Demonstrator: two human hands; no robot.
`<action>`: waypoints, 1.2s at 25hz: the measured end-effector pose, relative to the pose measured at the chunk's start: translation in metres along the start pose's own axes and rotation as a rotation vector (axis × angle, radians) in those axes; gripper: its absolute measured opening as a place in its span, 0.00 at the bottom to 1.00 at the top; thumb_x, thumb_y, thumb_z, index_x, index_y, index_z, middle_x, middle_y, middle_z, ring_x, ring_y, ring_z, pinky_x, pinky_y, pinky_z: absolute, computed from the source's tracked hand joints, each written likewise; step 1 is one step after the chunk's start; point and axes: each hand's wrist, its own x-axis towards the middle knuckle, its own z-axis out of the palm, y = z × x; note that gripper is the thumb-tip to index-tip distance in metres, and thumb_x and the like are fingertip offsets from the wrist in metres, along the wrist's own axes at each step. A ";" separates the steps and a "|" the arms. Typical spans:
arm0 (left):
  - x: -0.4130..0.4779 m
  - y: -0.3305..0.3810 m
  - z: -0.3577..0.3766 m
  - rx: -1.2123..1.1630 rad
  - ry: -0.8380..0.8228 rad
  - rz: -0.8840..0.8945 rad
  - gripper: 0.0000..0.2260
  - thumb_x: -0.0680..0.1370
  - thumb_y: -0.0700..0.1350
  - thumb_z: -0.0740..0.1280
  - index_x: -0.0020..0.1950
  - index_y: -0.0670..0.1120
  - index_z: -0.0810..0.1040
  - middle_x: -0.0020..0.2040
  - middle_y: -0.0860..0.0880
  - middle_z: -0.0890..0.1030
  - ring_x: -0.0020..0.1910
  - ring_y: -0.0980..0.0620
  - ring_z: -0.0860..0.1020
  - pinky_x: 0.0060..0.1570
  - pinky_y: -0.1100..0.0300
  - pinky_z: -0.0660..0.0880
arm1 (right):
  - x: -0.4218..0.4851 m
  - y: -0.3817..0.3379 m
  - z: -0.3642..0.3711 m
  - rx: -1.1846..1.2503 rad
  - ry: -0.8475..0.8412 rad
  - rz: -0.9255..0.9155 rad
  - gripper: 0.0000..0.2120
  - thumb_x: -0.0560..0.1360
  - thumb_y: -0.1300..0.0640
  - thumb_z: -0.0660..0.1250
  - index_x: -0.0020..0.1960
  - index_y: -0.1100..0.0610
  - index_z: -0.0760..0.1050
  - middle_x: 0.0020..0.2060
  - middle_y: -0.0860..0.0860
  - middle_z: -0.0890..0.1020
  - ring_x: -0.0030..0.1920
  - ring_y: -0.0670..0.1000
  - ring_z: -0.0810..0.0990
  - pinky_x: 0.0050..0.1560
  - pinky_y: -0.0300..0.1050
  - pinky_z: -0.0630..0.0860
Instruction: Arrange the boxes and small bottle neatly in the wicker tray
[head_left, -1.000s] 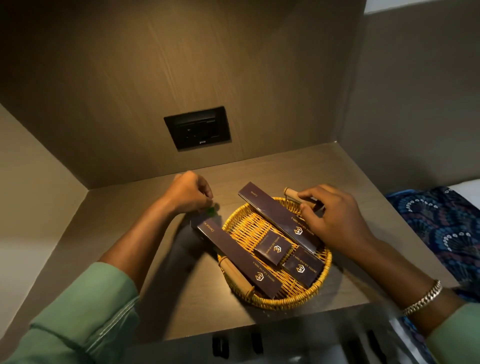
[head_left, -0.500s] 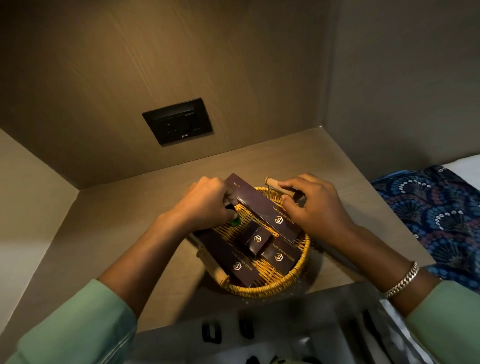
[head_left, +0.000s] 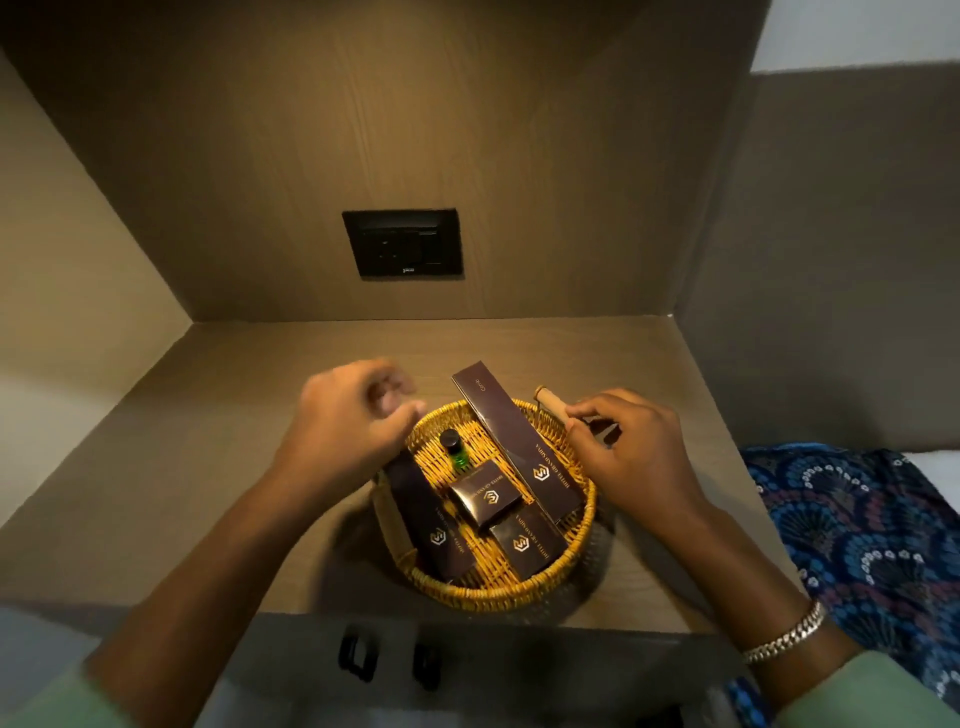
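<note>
Nearest the camera, two forearms in pale green sleeves reach forward over the table (head_left: 218, 467), the right wrist wearing a metal link bracelet (head_left: 787, 635). To the right lies a blue patterned cloth (head_left: 878, 525). The round wicker tray (head_left: 498, 592) sits near the table's front edge. Inside it, a small square box (head_left: 525, 541) lies at the front right, with another small square box (head_left: 485, 500) just behind it and overlapping it. A long dark box (head_left: 434, 525) lies along the tray's left side, its far end under the left hand. A second long box (head_left: 511, 441) runs diagonally on the right, its far end sticking out over the back rim. The small green bottle (head_left: 455, 451) with a black cap stands upright in the back left of the tray, between the two long boxes and apart from either hand. The left hand (head_left: 348, 415) hovers over the tray's left rim, blurred, its grip loosely curled and pinching nothing. The right hand (head_left: 631, 457) rests at the right rim, its grip closed on the tray's wooden handle (head_left: 551, 401). Beyond, a black wall socket (head_left: 402, 243) is set in the wood-grain back panel.
</note>
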 end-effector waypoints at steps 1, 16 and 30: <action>-0.021 -0.006 -0.001 -0.041 0.031 -0.097 0.03 0.72 0.48 0.71 0.42 0.50 0.78 0.34 0.50 0.78 0.32 0.53 0.75 0.29 0.59 0.69 | 0.002 0.001 -0.001 0.001 -0.003 -0.002 0.06 0.72 0.59 0.71 0.47 0.58 0.84 0.41 0.53 0.84 0.40 0.49 0.81 0.39 0.45 0.78; -0.067 -0.039 0.023 -0.390 0.248 -0.509 0.12 0.74 0.41 0.69 0.58 0.43 0.79 0.38 0.39 0.81 0.35 0.41 0.81 0.29 0.51 0.80 | -0.007 -0.025 0.019 0.110 0.011 0.128 0.02 0.70 0.60 0.74 0.40 0.54 0.84 0.33 0.45 0.83 0.36 0.44 0.81 0.35 0.36 0.74; 0.014 -0.146 -0.021 -0.423 -0.014 -0.240 0.14 0.74 0.50 0.70 0.58 0.46 0.80 0.42 0.41 0.82 0.35 0.48 0.78 0.32 0.53 0.79 | 0.014 -0.103 0.093 -0.148 0.112 0.312 0.08 0.74 0.57 0.70 0.36 0.54 0.80 0.34 0.51 0.81 0.35 0.47 0.78 0.32 0.42 0.76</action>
